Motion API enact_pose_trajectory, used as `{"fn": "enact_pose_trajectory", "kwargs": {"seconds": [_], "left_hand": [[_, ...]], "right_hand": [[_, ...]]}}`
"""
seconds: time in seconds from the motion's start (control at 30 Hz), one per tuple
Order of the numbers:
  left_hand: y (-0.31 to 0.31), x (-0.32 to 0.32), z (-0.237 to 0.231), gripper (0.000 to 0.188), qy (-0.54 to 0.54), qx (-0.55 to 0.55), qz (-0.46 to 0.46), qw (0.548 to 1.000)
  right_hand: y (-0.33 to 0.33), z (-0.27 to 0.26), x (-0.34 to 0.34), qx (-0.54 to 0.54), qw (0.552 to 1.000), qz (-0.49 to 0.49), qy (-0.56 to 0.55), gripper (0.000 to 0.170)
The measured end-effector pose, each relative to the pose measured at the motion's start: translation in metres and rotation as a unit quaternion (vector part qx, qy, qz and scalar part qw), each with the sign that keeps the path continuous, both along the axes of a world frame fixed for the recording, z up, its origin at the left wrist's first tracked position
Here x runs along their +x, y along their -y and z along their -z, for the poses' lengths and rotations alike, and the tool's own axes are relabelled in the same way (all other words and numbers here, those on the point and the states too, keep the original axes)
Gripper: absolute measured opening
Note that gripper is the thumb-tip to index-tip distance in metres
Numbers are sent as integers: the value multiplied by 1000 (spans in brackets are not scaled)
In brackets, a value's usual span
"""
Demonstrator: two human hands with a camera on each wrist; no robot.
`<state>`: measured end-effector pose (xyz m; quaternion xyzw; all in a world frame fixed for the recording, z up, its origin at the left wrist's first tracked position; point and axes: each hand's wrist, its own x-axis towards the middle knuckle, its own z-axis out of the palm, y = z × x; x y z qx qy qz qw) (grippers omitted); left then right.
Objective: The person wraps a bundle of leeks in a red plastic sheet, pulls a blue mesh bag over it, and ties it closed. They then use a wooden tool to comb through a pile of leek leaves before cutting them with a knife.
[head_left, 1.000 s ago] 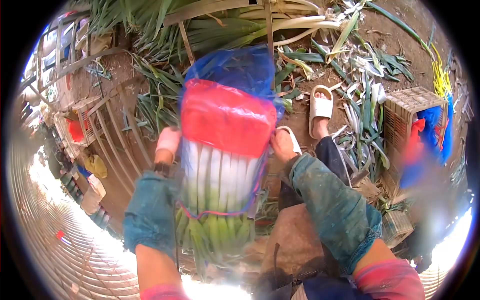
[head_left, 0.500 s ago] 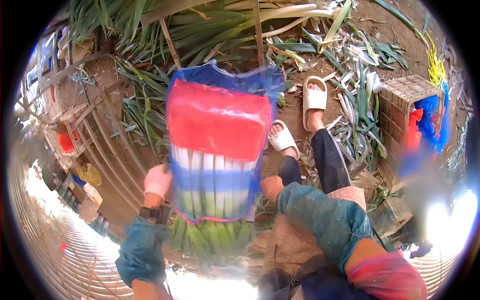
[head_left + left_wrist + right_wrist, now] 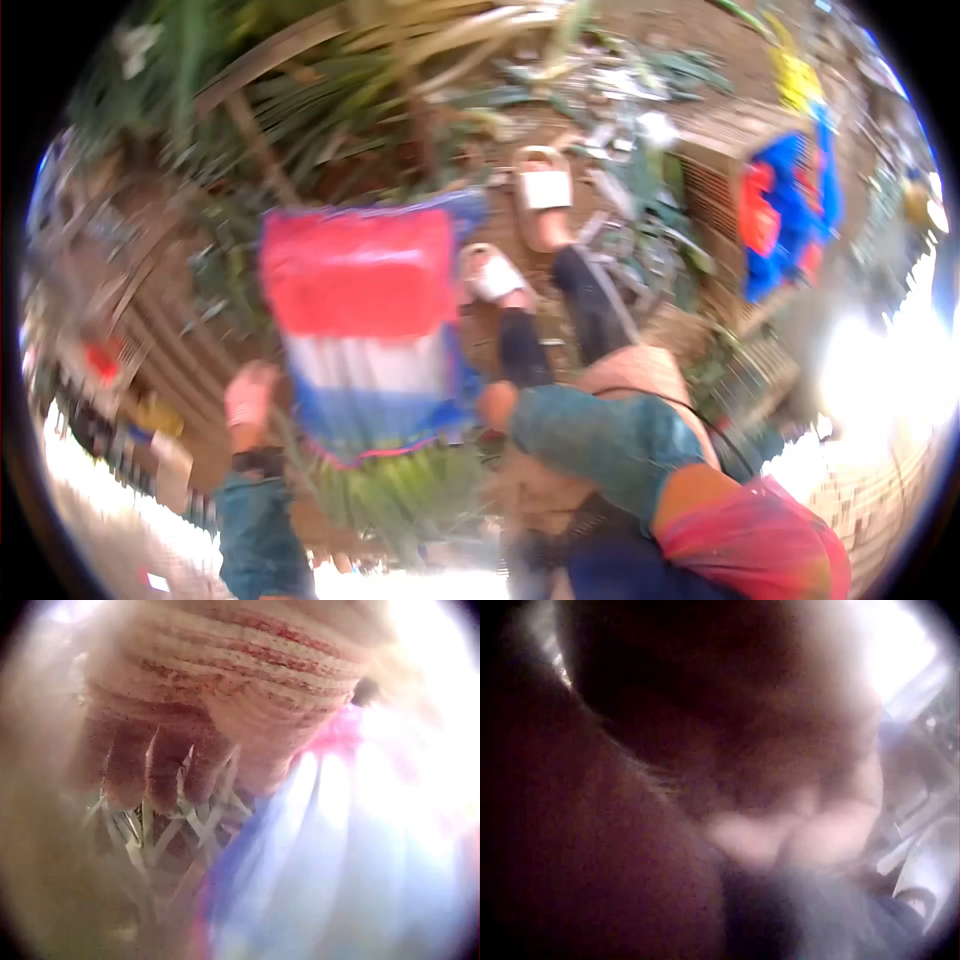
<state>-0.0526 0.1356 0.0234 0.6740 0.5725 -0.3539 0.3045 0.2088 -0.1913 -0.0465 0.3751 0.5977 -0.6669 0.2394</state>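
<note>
A clear plastic bag with red and blue bands (image 3: 360, 270) lies around a row of leeks, whose green leaves (image 3: 400, 492) spread out below its pink hem. To its left is my gloved left hand (image 3: 250, 397), a small gap from the bag's side. The left wrist view shows this glove (image 3: 225, 705) with fingers extended downward beside the blurred bag (image 3: 330, 847). Close to the bag's lower right side is my right hand (image 3: 497, 407). In the right wrist view that hand (image 3: 780, 802) is dark and blurred, its fingers seemingly bent; whether they grip anything is unclear.
Leeks (image 3: 360, 100) are heaped beyond a wooden frame at the top. Loose leaves (image 3: 640, 200) litter the ground beside my sandalled feet. A crate (image 3: 715, 190) with blue and red plastic (image 3: 790, 215) stands at the right. Metal bars (image 3: 170, 370) run along the left.
The blue band has come into sight over the leeks and sits lower on them. Both hands are lower beside the bag, and the whole scene has shifted left and blurred.
</note>
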Motion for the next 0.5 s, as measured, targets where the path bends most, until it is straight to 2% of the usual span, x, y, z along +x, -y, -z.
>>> {"fn": "enact_pose_trajectory", "kwargs": {"seconds": [0.03, 0.07, 0.1, 0.17, 0.2, 0.23, 0.27, 0.3, 0.37, 0.43, 0.47, 0.5], "left_hand": [[-1, -24, 29, 50, 136, 46, -53, 988], [2, 17, 37, 50, 178, 46, -277, 943], [-2, 57, 39, 51, 196, 29, -486, 851], [1, 54, 89, 58, 106, -23, -541, 834], [3, 47, 104, 54, 126, 14, -492, 861], [6, 42, 110, 50, 141, 55, -442, 884], [12, 44, 102, 49, 176, 62, -440, 879], [14, 46, 97, 47, 152, 72, -410, 896], [17, 45, 89, 44, 100, 90, -349, 927], [27, 35, 80, 37, 25, 112, -274, 955], [38, 12, 79, 34, 53, 95, -253, 961], [43, -3, 77, 32, 80, 79, -231, 967]], "right_hand": [[30, 12, 1, 42, 996, 73, 10, 11], [37, 19, 16, 43, 992, 119, 20, 15], [16, 22, 37, 5, 980, 198, 15, 21], [-28, 23, 76, -60, 911, 409, 3, 35], [-17, 64, 49, 51, 764, 643, -14, 32], [-41, 71, 53, 82, 742, 665, -11, 25], [-66, 76, 57, 113, 720, 685, -9, 19], [-80, 95, 48, 250, 739, 625, -17, 33], [-98, 75, 50, 84, 761, 639, 66, 27], [-90, 36, 77, 56, 872, 477, 94, 23], [-84, 14, 93, 46, 915, 387, 103, 21], [-69, 7, 106, 69, 921, 367, 106, 20]]}}
